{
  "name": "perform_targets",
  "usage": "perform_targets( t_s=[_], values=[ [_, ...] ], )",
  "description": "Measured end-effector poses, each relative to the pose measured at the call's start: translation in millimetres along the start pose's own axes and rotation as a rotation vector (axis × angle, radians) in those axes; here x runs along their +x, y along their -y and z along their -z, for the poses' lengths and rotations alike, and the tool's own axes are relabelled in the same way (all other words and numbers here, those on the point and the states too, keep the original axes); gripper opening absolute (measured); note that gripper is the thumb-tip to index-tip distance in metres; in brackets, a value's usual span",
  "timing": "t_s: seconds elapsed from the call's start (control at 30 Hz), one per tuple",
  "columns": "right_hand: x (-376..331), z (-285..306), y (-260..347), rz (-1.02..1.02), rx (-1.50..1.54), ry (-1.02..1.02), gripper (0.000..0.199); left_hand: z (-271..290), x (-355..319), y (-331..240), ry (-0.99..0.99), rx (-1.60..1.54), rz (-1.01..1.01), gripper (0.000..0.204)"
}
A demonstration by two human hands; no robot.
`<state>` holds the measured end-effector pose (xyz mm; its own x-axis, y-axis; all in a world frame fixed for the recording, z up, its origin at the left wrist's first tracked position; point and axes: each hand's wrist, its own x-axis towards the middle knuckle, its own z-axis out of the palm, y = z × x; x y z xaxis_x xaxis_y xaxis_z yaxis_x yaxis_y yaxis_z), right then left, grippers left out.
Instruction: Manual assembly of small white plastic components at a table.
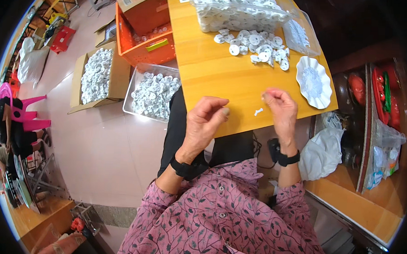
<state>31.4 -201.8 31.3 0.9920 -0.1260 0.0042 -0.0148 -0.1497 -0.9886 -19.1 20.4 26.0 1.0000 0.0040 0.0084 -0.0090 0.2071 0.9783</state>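
Note:
My left hand (pixel 205 121) is over the table's near edge, its fingers curled and the thumb close to the forefinger. Whatever it may hold is hidden. My right hand (pixel 282 112) is raised above the tabletop, thumb and fingertips pressed together in a pinch; anything between them is too small to make out. Between the two hands, nearer the right one, a small white plastic piece (pixel 258 112) with widened ends lies on the wooden table (pixel 206 74). Farther back is a loose heap of round white plastic parts (pixel 258 46).
A clear bin (pixel 241 14) full of white parts stands at the back. To the right are a scalloped white dish (pixel 325 94) of small clear pieces and a clear tray (pixel 305 38). On the left are an orange crate (pixel 143 52), a cardboard box (pixel 79 83) and a clear tub (pixel 130 93).

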Motion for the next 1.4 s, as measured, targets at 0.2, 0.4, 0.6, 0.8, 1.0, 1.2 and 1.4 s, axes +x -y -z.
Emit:
perform_targets(
  t_s=[0.2, 0.4, 0.6, 0.8, 1.0, 1.2, 1.4],
  values=[
    [-46, -26, 28, -0.227, 0.344, 0.161, 0.033, -29, 4, -7, 0.195, 0.254, -0.243, 0.041],
    [-62, -25, 8, -0.199, 0.380, 0.160, 0.027, -27, 1, -3, 0.272, 0.253, -0.166, 0.036],
    [-62, -3, 0, 0.062, -0.126, -0.122, 0.013, -23, 1, 15, 0.169, -0.035, 0.098, 0.034],
    [-61, 4, -7, 0.395, -0.650, -0.151, 0.009, -20, 5, 19, 0.144, -0.056, 0.081, 0.032],
    [-59, 2, -5, 0.528, -1.024, 0.013, 0.033, -18, 3, 19, 0.149, -0.064, 0.089, 0.032],
    [-67, 13, -2, 0.469, -1.018, 0.037, 0.039, -16, 2, 20, 0.163, -0.075, 0.125, 0.033],
    [-69, 20, -3, 0.434, -1.007, 0.052, 0.047, -17, 3, 20, 0.169, -0.181, 0.193, 0.034]
  ],
)
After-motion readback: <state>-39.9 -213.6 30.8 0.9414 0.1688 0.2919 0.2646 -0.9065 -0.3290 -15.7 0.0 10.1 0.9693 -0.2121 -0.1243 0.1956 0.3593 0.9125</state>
